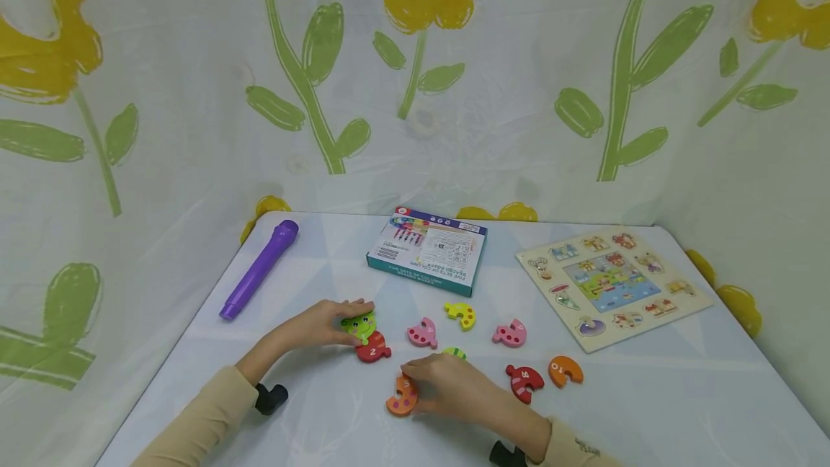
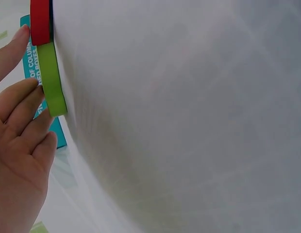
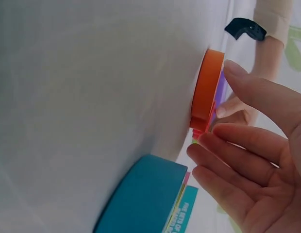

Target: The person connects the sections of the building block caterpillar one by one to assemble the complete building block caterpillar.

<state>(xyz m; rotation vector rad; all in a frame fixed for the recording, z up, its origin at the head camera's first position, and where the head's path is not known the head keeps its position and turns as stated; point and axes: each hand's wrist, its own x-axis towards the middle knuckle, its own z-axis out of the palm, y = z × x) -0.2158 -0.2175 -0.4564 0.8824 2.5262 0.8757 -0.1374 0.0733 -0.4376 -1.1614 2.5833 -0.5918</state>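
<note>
Orange piece (image 1: 403, 402): is lying on the tabletop (image 1: 324, 416), well in from its left edge and nearer the viewer than the other pieces; the near edge is not being shown.
Right hand (image 1: 457, 386): the orange piece is being pinched by its rim between thumb and index finger; how firmly it is being squeezed cannot be told.
Green piece (image 1: 360, 326): is lying nearer the tabletop's left edge, its rim touching the red piece (image 1: 372, 349) marked 2.
Left hand (image 1: 318, 326): the green piece is being gripped between thumb and fingers, the thumb resting close to the join with the red piece.
Weight: light pieces are being assumed, judging by their small, thick shape.
Stiffness: rigid painted wood is being suggested, so little bending or breakage is being expected.
Surface: smooth faces are seeming a little slippery; the thick side walls are being judged the surer hold.
Best hold: opposite sides of the rim are being favoured, with the notch left uncovered.
Far edge: the box (image 1: 428, 251) is being supported near its middle, the board (image 1: 609, 287) toward the far-right corner, and the purple stick (image 1: 259, 270) along the left edge, near the far-left corner.
</note>
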